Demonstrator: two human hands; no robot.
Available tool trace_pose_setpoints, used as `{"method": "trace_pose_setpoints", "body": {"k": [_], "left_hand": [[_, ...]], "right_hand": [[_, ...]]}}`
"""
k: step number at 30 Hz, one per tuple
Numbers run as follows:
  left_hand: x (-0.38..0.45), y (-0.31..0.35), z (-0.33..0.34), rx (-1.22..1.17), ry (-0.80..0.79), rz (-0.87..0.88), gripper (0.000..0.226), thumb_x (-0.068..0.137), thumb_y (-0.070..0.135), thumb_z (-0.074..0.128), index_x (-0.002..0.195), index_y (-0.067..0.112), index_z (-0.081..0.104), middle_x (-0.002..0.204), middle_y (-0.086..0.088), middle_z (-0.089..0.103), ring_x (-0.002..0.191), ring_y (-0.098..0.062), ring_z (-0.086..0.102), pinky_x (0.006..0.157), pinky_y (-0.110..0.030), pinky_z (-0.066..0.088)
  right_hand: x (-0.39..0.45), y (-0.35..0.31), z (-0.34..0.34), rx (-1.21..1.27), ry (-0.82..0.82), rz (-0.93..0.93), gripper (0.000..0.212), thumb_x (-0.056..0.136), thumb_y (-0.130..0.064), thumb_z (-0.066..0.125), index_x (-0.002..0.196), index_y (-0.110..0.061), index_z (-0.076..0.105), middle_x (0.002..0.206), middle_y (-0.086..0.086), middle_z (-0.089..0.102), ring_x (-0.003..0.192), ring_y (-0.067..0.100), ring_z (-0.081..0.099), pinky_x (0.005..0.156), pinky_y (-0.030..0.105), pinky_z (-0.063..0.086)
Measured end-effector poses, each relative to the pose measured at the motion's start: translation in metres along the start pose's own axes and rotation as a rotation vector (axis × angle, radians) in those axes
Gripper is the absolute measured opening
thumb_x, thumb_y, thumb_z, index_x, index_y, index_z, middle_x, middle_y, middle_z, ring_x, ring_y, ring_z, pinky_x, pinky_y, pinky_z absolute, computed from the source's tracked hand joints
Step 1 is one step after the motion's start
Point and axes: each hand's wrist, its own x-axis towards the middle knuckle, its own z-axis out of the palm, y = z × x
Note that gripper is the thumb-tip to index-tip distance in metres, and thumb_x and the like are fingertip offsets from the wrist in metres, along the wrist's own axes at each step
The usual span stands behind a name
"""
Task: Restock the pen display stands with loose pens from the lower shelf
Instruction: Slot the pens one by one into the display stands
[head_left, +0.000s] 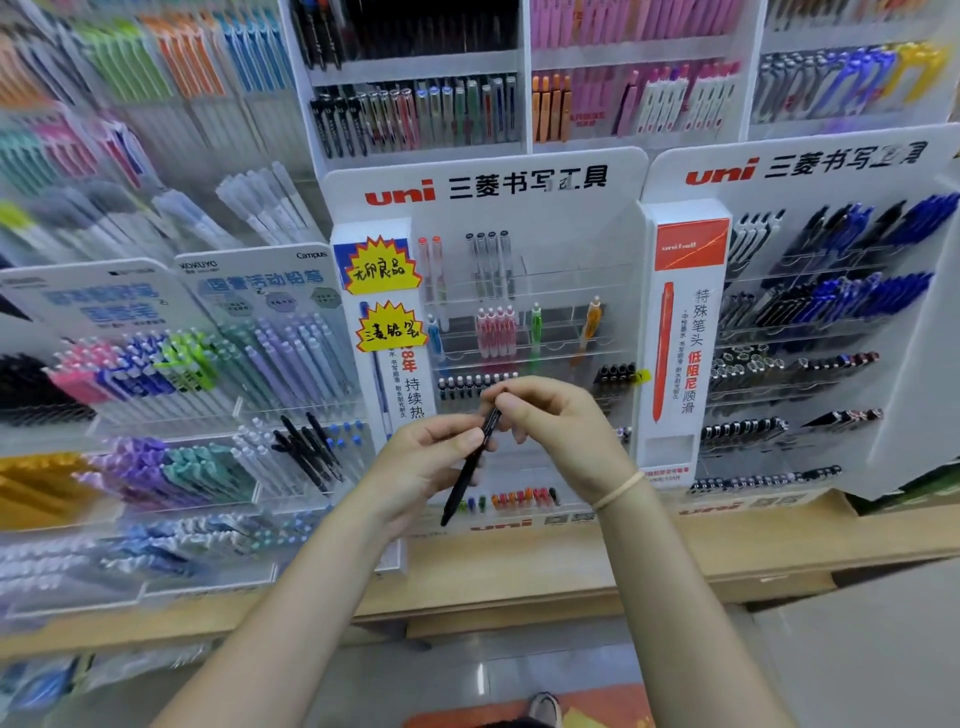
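Note:
A black pen is held tilted in front of the middle white "uni" display stand. My left hand grips the pen's barrel, its tip pointing down and left. My right hand, with a band on the wrist, pinches the pen's upper end. The stand's clear tiers hold a few red, grey, pink, green and orange pens, with rows of black pens just behind my hands. Several slots in its upper tiers stand bare.
A second "uni" stand full of black and blue pens is at the right. Stands with pastel pens fill the left. All sit on a wooden shelf. More pen racks rise behind. Floor and a shoe show below.

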Motion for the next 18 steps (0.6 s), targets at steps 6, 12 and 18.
{"method": "trace_pose_setpoints", "body": {"k": [6, 12, 18], "left_hand": [[-0.041, -0.007, -0.085, -0.044, 0.023, 0.031, 0.027, 0.088, 0.016, 0.065, 0.112, 0.008, 0.072, 0.087, -0.004, 0.073, 0.077, -0.014, 0.063, 0.065, -0.025, 0.053], [-0.115, -0.015, -0.239, 0.027, 0.187, 0.133, 0.017, 0.096, 0.002, 0.062, 0.107, 0.011, 0.071, 0.088, 0.000, 0.076, 0.080, -0.008, 0.070, 0.069, -0.025, 0.057], [-0.173, -0.048, -0.412, 0.404, 0.595, 0.227, 0.029, 0.094, 0.025, 0.069, 0.122, 0.018, 0.064, 0.127, 0.006, 0.059, 0.112, -0.007, 0.055, 0.090, -0.007, 0.039]], "right_hand": [[0.000, -0.001, 0.095, 0.013, -0.015, 0.048, 0.015, 0.093, -0.005, 0.063, 0.099, -0.012, 0.075, 0.080, -0.005, 0.072, 0.072, 0.006, 0.062, 0.068, 0.023, 0.052], [0.013, 0.009, 0.265, 0.010, -0.051, 0.090, 0.009, 0.087, -0.002, 0.068, 0.089, -0.008, 0.074, 0.071, -0.001, 0.072, 0.067, 0.011, 0.065, 0.067, 0.022, 0.053], [0.032, 0.024, 0.423, -0.002, 0.087, 0.098, 0.018, 0.088, 0.001, 0.069, 0.085, -0.015, 0.077, 0.084, 0.009, 0.076, 0.082, 0.028, 0.072, 0.077, 0.035, 0.058]]}}
